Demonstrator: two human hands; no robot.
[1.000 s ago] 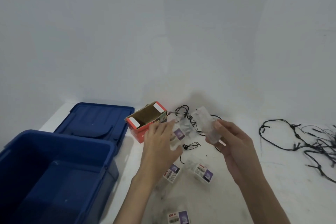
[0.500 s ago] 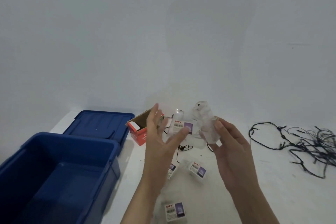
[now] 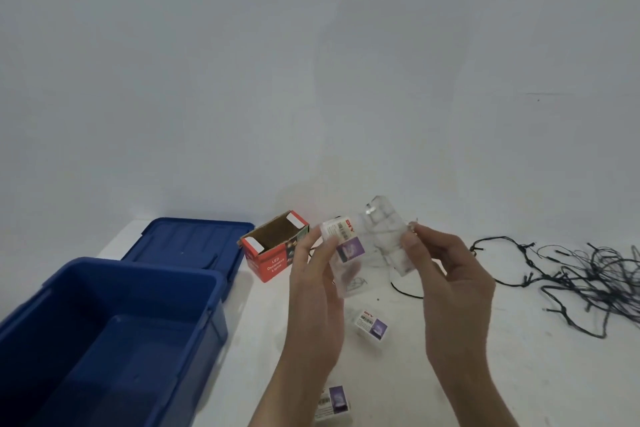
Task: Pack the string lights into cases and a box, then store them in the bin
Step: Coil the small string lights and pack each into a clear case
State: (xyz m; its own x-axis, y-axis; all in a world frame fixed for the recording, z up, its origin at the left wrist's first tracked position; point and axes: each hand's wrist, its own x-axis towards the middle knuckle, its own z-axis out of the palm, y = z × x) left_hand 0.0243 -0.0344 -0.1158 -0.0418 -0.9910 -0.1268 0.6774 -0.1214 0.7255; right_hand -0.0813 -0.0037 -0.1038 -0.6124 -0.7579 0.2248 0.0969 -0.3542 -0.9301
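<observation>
Clear plastic makes up the two pieces held up above the bench [image 3: 519, 364]. The left hand [image 3: 311, 291] pinches a labelled case [image 3: 346, 253] between thumb and fingers, its barcode and purple sticker facing the camera. The right hand [image 3: 446, 274] grips an unlabelled clear piece [image 3: 384, 232] by its right edge, thumb in front and fingers curled behind. The two pieces meet in the middle; whether they are joined cannot be told. Something dark shows dimly inside the lower part of the labelled case.

Below the hands a short black wire [image 3: 405, 292] lies on the bench, and two more labelled cases rest there, one [image 3: 371, 324] between the wrists and one [image 3: 333, 403] near the lower edge of the view. To the left stands an open red cardboard box [image 3: 273, 262] printed "LED Decorative Lights". Further left sits the open blue bin [image 3: 131, 270], with its blue lid [image 3: 194, 239] lying flat behind it. Well off to the right, a loose tangle of black string lights [image 3: 585, 276] sprawls across the bench.
</observation>
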